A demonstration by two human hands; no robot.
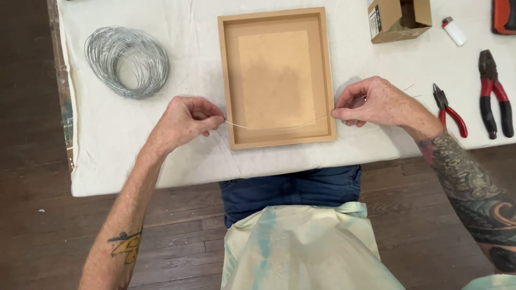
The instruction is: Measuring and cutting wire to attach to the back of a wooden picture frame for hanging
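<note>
Both hands pinch the ends of one thin length of wire (277, 127), which sags slightly as it spans the near part of a shallow wooden frame (277, 77) lying back-side up on the table. The left hand (185, 121) has thumb and forefinger pressed together on the wire's left end, just beside the frame's left edge; the right hand (376, 102) pinches the right end the same way at the frame's right edge, its other fingers curled. The frame rests on a white cloth-covered table (107, 139), near its front edge and in front of the person's lap. To the far left lies a loose coil of grey wire (127, 62), well apart from the left hand. To the right of the right hand lie small red-handled cutters (449, 109), and farther right larger red-and-black pliers (494, 92). At the far right stand an open cardboard box (399, 19) and a white lighter (453, 30).
</note>
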